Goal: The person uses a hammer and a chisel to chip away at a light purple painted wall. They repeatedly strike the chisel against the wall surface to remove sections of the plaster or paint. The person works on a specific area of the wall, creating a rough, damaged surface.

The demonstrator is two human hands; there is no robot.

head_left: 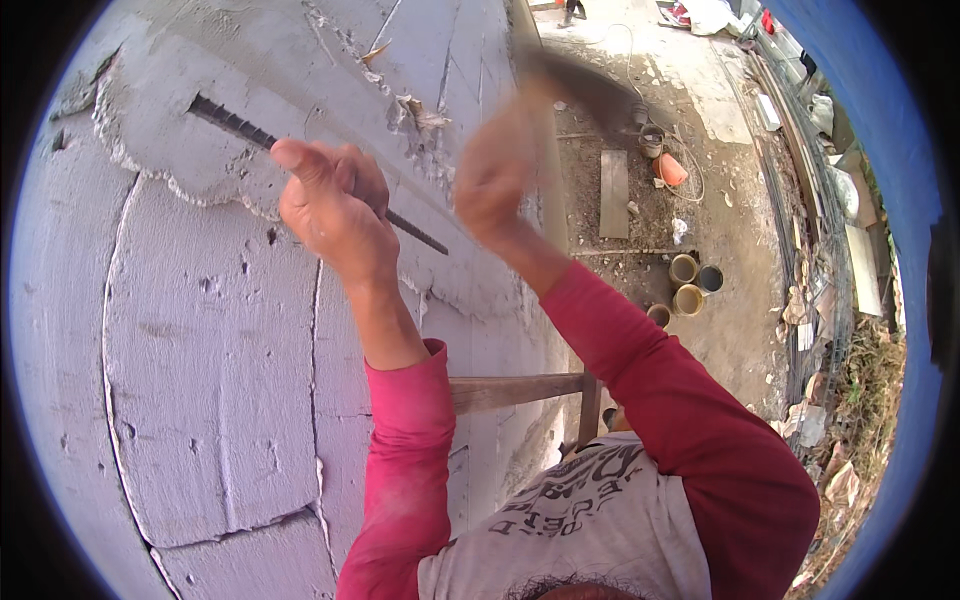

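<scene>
My left hand (340, 205) is wrapped round a dark ribbed steel bar (235, 124), with the thumb along it. The bar slants across the grey wall (215, 400), its ends showing on both sides of my fist. Whether either end sits inside the wall, I cannot tell. Raised to the right of the bar, my right hand (497, 170) is closed on a tool with a dark head (590, 90). Motion smears both the hand and the tool, so its exact kind is unclear; it is apart from the bar.
Block joints and rough mortar mark the wall. Beside my body runs a wooden rail (520, 390). Far below on the ground lie several buckets (687, 299), a board (614, 194) and an orange container (671, 170). Debris and long rods (790, 230) line the right side.
</scene>
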